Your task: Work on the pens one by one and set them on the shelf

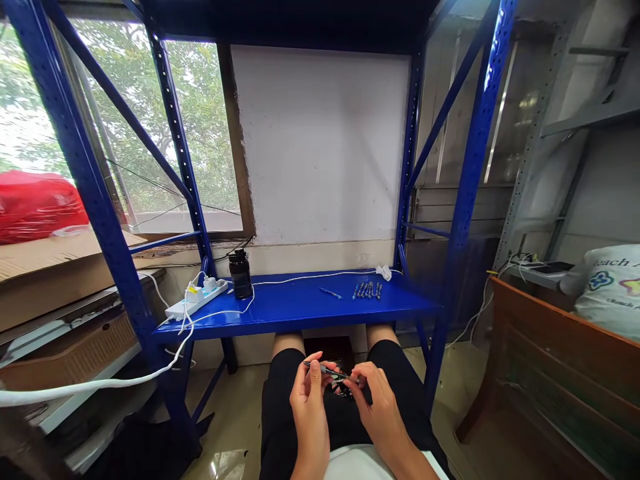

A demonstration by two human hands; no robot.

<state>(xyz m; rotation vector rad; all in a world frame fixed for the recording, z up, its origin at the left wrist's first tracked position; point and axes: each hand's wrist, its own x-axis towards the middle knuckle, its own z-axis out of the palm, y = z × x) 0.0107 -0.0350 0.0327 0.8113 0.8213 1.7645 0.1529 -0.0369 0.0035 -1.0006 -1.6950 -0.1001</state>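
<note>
Above my lap, my left hand (pixel 311 393) and my right hand (pixel 374 395) are both closed on one slim dark pen (pixel 334 372). The left fingers pinch one end of it and the right fingertips grip the other end. Some small items (pixel 342 387) with pale print lie on the dark cloth between my hands; what they are I cannot make out. On the blue shelf ahead, several pens (pixel 367 291) lie side by side in a row. A single blue pen (pixel 331 293) rests to the left of that row.
A blue metal shelf (pixel 295 320) spans the space before my knees, with uprights on both sides. On it stand a black bottle (pixel 241 275) and a white power strip (pixel 197 299) with cables. Crumpled white tissue (pixel 384 272) lies at the back. A wooden chair (pixel 565 333) stands right.
</note>
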